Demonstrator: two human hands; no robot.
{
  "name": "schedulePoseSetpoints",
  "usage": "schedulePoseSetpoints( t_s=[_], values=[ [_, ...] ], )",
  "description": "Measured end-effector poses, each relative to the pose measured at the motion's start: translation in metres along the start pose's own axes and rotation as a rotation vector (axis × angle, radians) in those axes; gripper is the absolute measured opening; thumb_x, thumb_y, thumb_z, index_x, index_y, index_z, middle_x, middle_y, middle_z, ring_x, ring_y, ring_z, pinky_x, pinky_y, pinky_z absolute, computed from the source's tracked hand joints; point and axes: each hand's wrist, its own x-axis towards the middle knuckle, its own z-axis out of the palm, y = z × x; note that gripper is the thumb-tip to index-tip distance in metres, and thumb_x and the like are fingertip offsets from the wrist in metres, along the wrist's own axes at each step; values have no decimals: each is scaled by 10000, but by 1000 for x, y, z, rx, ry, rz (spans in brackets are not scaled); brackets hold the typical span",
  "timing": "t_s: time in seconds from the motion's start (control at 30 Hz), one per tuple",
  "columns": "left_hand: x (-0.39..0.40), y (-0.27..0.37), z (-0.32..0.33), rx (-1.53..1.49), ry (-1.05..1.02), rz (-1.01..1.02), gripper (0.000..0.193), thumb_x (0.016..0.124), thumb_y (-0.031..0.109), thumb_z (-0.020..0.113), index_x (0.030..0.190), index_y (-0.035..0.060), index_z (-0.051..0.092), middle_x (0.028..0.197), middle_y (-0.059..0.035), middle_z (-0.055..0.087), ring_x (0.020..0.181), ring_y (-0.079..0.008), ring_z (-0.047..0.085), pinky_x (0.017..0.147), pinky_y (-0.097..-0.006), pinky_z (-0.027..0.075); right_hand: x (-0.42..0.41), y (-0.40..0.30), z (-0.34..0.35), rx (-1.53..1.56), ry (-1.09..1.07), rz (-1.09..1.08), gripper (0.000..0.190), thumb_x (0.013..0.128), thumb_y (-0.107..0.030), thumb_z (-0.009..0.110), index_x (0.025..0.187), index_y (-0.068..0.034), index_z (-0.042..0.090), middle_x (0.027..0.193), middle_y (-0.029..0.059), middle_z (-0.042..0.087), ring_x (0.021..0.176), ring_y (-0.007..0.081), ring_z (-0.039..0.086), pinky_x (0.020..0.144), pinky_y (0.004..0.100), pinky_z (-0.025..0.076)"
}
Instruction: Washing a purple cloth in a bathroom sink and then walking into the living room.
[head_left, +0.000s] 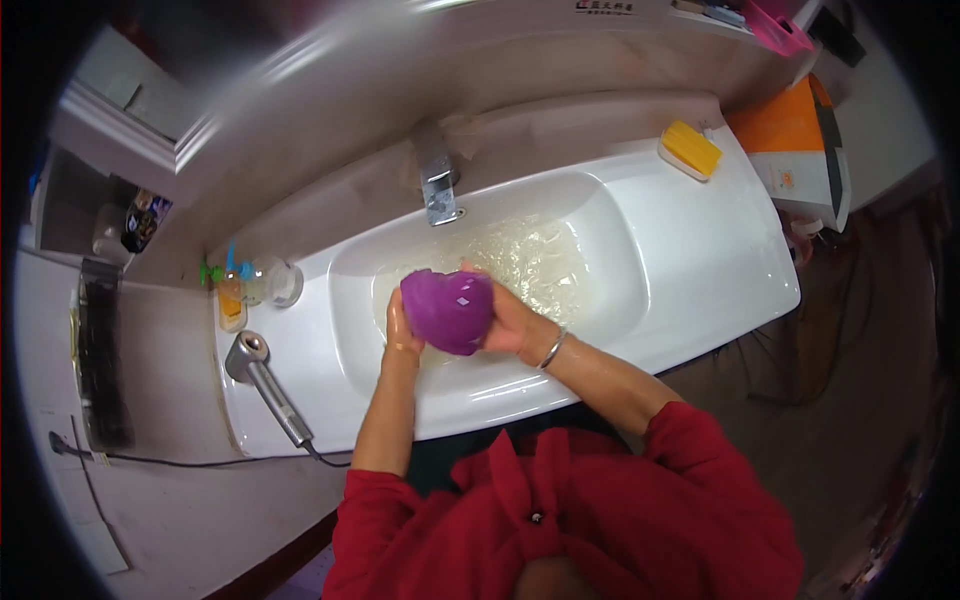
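Over the white washbasin (637, 225), a rounded purple thing (450, 311) is held between both palms. It looks wet and glossy, and whether it is cloth or a bowl-like piece cannot be told. My left hand (401, 322) grips its left side, the fingers partly hidden. On the right edge, my right hand (511, 319) holds it, with a silver bangle (553, 348) on that wrist. Rippling water (536, 262) lies in the basin below, behind my hands. Above the far rim stands a square metal faucet (439, 184); no stream from it can be made out.
A grey hair dryer (274, 394) lies on the left ledge, its cord (225, 463) trailing left. Behind it are pump bottles (251, 279) and a glass jar (285, 285). On the right sits a yellow sponge (691, 148) in a dish; beyond is an orange-and-white box (795, 150).
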Motion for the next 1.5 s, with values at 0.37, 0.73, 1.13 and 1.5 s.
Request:
schedulePoseSetpoints(
  t_s=[0.37,0.73,1.13,1.5],
  values=[
    [-36,17,56,-456,-71,62,794,779,703,384,1185,27,475,1154,-102,528,978,-231,540,876,-365,443,-2,32,60,383,-323,103,488,819,-542,507,1125,-164,546,1206,73,510,1146,293,431,964,499,328],
    [32,26,-4,-49,-118,-134,126,752,94,653,812,78,543,729,-60,582,640,-165,582,605,-319,513,-7,18,-1,-540,197,150,464,711,-471,686,949,-97,551,727,6,553,527,122,528,373,243,379],
    [19,18,28,1078,109,405,238,579,101,722,724,51,540,685,-8,534,621,-94,513,586,-253,461,11,-1,-43,-1697,250,-103,667,679,-444,701,1122,2,479,976,129,606,894,213,592,793,317,470],
    [-65,48,88,1164,-364,1084,229,591,54,688,792,28,582,1170,-280,493,1047,-383,534,870,-395,445,3,12,-45,-135,259,209,567,814,-580,498,1178,-146,483,1091,111,561,909,274,597,823,428,489]
  ],
)
